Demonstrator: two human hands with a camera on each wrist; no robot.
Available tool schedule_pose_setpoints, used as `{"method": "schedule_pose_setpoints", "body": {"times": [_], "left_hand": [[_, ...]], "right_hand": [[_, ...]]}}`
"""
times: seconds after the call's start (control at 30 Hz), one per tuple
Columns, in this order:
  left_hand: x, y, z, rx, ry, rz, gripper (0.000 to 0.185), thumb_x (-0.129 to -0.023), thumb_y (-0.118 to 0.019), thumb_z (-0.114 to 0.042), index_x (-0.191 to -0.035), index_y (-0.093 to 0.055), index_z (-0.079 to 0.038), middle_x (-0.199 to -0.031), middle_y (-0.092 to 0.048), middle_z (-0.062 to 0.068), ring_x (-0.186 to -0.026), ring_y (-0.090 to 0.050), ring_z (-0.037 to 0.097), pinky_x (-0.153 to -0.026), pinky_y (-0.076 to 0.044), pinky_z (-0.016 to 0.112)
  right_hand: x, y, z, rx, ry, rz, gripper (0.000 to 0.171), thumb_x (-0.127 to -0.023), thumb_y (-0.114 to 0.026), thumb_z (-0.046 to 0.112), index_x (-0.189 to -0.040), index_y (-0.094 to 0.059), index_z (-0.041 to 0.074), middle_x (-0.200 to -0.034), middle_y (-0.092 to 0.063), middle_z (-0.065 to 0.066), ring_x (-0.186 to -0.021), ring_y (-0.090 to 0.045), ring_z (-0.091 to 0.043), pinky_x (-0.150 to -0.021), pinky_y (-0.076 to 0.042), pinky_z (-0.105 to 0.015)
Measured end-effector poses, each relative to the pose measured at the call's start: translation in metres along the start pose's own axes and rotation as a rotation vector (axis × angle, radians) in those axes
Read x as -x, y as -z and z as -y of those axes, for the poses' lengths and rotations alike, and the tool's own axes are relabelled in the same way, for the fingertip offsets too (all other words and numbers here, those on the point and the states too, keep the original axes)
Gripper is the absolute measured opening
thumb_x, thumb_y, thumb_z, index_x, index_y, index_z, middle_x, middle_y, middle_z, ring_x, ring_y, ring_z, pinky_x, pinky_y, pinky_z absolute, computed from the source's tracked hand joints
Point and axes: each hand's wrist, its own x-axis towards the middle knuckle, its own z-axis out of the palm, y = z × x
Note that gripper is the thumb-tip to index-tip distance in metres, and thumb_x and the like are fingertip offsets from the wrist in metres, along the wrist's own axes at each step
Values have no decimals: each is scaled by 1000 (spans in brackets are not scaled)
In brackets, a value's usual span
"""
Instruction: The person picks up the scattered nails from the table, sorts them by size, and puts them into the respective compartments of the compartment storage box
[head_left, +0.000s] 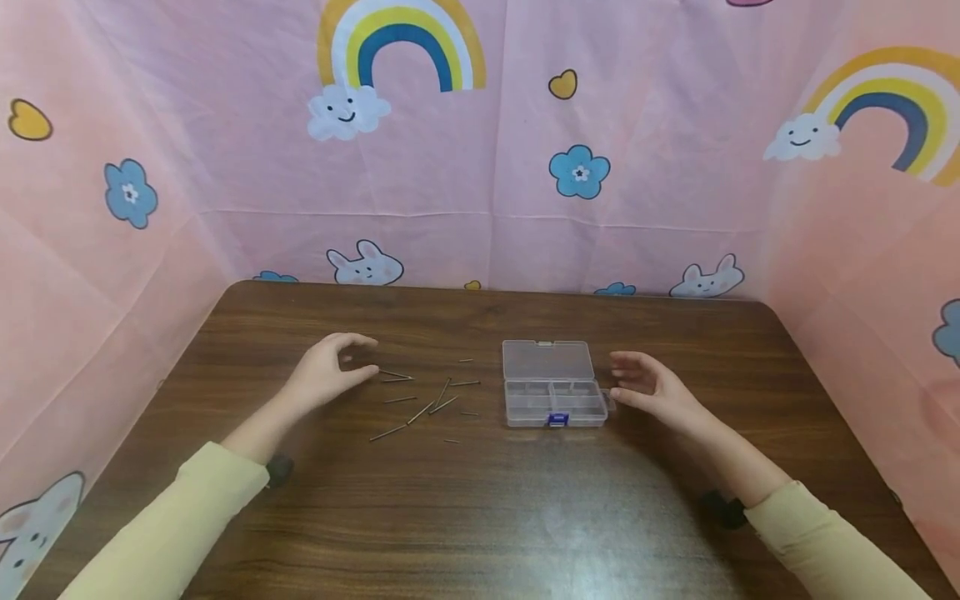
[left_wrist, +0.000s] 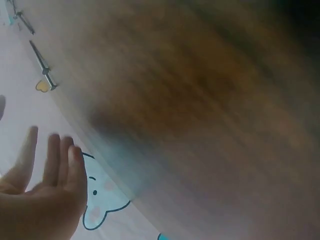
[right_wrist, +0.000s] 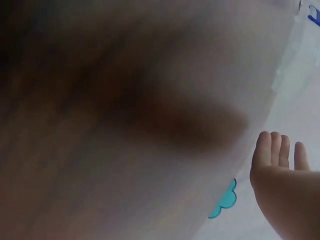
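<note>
Well, dark-brown wood-grain bench (head_left: 525, 508): one, beneath the fingers of left hand (head_left: 322, 371) and right hand (head_left: 663, 392).
Clear plastic box (head_left: 553, 385): one, lid raised, just beside the right fingers, which should steady it.
Fingers: spread from both thumbs, pinching nothing.
Thin grey metal nails (head_left: 443, 405): about eleven, nearest just beyond the left fingers; probably best pinched singly, mid-shank.

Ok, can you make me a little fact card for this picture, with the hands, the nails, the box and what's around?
Left hand: holding nothing, thumb close to the nearest nails
Right hand: holding nothing, just right of the box; can't tell if it touches
Nails: loose on the table, different lengths, between left hand and box
Box: clear, lid open, blue latch in front
Table: brown
Cloth: pink, with rainbows
</note>
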Motion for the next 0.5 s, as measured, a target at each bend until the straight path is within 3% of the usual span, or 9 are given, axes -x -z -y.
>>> {"method": "schedule_pose_setpoints", "body": {"times": [0.1,0.17,0.37,0.5], "left_hand": [[-5,-1,1,39,9,39,41,-98,-76,-15,-134,-68,1,-141,-65,26,-132,-61,45,-114,-50,56],[-8,-2,2,49,11,61,38,-98,-76,-14,-133,-69,1,-137,-68,25,-129,-64,44,-112,-51,56],[-17,-7,4,64,11,111,32,-96,-76,-10,-126,-73,1,-132,-71,24,-123,-69,43,-107,-55,54],[-22,-10,4,45,-1,121,28,-95,-77,-6,-122,-75,1,-128,-74,23,-119,-71,40,-105,-56,54]], "right_hand": [[-1,-2,-4,-44,-1,26,60,-99,-70,4,-151,-44,-10,-150,-50,-35,-136,-53,-49,-97,-50,-11],[-2,-3,-6,-37,0,43,60,-98,-72,4,-150,-45,-10,-151,-50,-34,-135,-54,-48,-99,-51,-13],[-5,-4,-8,20,6,79,59,-97,-74,4,-148,-47,-9,-150,-53,-33,-134,-55,-49,-111,-54,-34],[-6,-4,-11,28,3,98,59,-97,-75,4,-147,-48,-9,-148,-54,-32,-132,-57,-46,-109,-52,-26]]}}
